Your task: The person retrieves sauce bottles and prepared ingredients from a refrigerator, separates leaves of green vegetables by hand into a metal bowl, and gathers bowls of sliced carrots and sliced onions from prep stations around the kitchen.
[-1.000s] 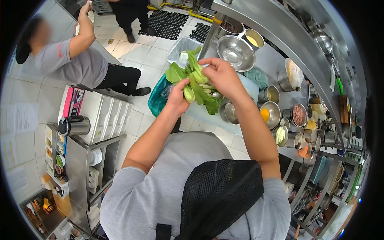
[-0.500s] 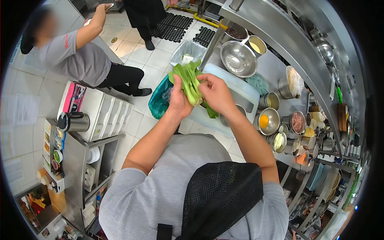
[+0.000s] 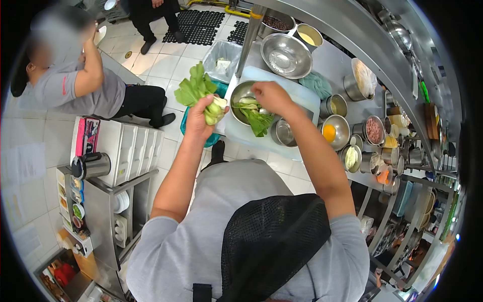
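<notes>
My left hand (image 3: 202,121) is closed round a bunch of leafy greens (image 3: 193,89), its pale stem end toward the right. The greens are held left of a metal bowl (image 3: 240,91) with more leaves (image 3: 259,123) in it, some hanging over its rim. Over the bowl's right edge is my right hand (image 3: 271,96), its fingers curled together; whether anything small is between them is hidden. The bowl stands on a pale cutting board (image 3: 308,103), with a smaller metal bowl (image 3: 285,132) beside it.
A large empty metal bowl (image 3: 287,55), a green cloth (image 3: 316,82) and pots of ingredients stand on the steel counter. A lined bin (image 3: 221,56) is beyond the board. At the left a co-worker (image 3: 95,88) stands near white drawers (image 3: 136,146); another person (image 3: 153,17) is farther back.
My left hand has moved left with the greens, away from my right hand. My right hand has let go of them and is over the bowl, which now shows more fully.
</notes>
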